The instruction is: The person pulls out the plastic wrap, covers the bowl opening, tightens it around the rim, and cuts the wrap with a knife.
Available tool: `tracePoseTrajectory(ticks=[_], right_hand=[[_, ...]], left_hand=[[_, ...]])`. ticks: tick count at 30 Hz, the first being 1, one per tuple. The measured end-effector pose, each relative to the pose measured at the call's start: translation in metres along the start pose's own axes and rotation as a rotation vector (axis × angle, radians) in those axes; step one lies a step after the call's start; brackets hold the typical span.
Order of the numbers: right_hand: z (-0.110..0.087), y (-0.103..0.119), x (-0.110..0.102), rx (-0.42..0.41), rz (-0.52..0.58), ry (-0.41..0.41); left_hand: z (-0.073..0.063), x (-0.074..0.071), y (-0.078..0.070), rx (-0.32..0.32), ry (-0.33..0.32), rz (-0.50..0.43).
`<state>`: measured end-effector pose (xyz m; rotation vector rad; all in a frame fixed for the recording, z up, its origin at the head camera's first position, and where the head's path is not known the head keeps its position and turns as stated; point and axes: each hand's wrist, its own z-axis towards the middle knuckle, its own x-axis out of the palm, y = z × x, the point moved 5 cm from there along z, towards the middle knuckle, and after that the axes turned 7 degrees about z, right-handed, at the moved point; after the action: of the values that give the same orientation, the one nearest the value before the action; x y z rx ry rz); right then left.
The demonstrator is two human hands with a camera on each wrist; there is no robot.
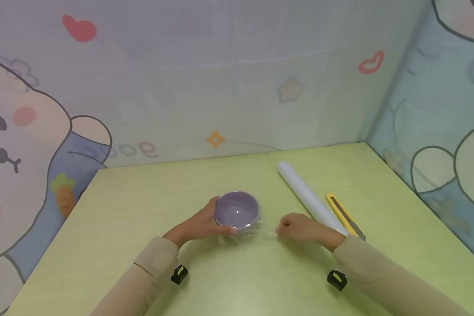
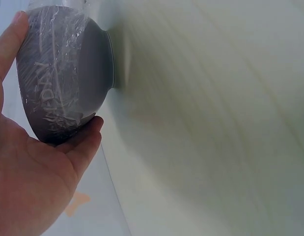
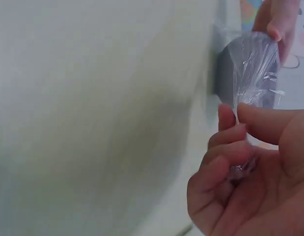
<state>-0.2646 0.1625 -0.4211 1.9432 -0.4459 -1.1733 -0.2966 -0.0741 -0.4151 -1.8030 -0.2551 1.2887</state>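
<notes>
A small purple bowl (image 1: 237, 210) stands on the table, with clear plastic wrap (image 2: 58, 73) stretched over its mouth and clinging in creases to its side. My left hand (image 1: 203, 224) grips the bowl from the left, thumb at the near rim and fingers round the far side. To the bowl's right, my right hand (image 1: 300, 227) pinches a gathered end of the wrap between thumb and curled fingers. In the right wrist view the wrap (image 3: 252, 69) runs taut from the bowl to that right hand (image 3: 250, 152), and a crumpled bit lies in the palm.
A long white roll (image 1: 308, 193) lies slantwise behind the right hand. Right of it is a yellow utility knife (image 1: 343, 215), its near end close to the right sleeve. The pale table (image 1: 150, 188) meets a cartoon-printed cloth (image 1: 174, 87) at its back and sides.
</notes>
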Motion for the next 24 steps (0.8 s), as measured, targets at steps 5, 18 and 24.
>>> tracePoseTrajectory(ticks=[5, 18, 24], right_hand=[[0.026, 0.004, -0.011, 0.045, -0.176, -0.052], [0.074, 0.017, -0.011, -0.131, -0.277, -0.046], [0.085, 0.022, -0.009, -0.150, -0.337, -0.154]], left_hand=[[-0.002, -0.001, -0.001, 0.000, 0.010, -0.001], [-0.003, 0.004, 0.003, 0.014, 0.042, -0.036], [-0.003, 0.002, 0.002, -0.001, 0.047, -0.014]])
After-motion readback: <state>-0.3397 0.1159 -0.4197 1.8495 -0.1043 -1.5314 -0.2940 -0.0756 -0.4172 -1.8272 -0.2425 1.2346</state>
